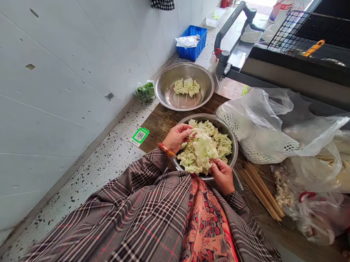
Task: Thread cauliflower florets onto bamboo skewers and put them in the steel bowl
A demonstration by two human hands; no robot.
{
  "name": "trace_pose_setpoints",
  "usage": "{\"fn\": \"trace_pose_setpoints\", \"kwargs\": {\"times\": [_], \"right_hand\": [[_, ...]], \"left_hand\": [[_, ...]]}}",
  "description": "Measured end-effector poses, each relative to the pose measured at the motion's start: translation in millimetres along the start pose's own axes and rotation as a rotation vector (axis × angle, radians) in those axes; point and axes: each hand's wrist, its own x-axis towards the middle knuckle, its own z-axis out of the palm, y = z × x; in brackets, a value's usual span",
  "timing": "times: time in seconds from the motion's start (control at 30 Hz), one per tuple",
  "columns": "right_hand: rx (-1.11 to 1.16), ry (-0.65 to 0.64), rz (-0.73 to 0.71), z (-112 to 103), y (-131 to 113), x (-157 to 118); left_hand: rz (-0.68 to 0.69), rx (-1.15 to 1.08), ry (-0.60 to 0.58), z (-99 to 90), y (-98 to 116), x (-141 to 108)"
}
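Pale green cauliflower pieces fill a metal bowl close to my body. Over the bowl, my left hand pinches the upper left side of a cauliflower piece. My right hand has its fingers closed at the lower right edge of the same piece, near the bowl's rim. Farther back, a wider metal bowl holds a few cauliflower pieces on thin sticks. A bundle of wooden skewers lies on the dark wooden board to the right of the near bowl.
Plastic bags and a white perforated basket crowd the right side. Leafy greens and a green code card lie at left. Behind stand a blue crate and a black wire rack.
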Motion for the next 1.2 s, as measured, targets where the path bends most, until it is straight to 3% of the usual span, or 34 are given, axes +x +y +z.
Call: {"fn": "trace_pose_setpoints", "kwargs": {"times": [0.83,1.2], "right_hand": [[-0.048,-0.009,-0.025,0,-3,-2],[-0.054,-0.019,-0.006,3,-6,-5]], "left_hand": [[-0.028,-0.054,0.037,-1.8,-7,4],[0.064,0.067,0.038,-3.1,-5,-1]]}}
